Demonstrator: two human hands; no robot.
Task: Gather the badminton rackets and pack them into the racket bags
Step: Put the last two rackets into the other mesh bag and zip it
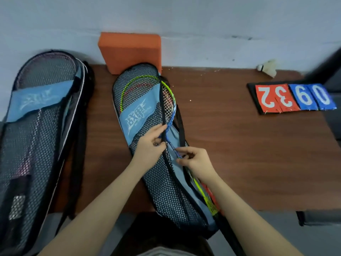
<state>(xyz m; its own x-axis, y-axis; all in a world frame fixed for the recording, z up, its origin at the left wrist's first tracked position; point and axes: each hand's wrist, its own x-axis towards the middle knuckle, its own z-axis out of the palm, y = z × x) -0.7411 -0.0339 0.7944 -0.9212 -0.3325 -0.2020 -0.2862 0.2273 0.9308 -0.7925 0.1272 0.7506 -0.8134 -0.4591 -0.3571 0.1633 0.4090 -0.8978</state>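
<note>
Mesh racket bag lies unzipped; left hand grips its edge, right hand seemingly pinches blue racket.

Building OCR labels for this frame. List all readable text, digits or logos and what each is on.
"2 3" on the red cards of the scoreboard, upside down to the camera.
"0 9" on its blue cards, also upside down.
White stylised logo on the blue panel of the middle bag: not readable.
Same logo on the left bag: blurred, not readable.
Rackets: no legible print.
</note>
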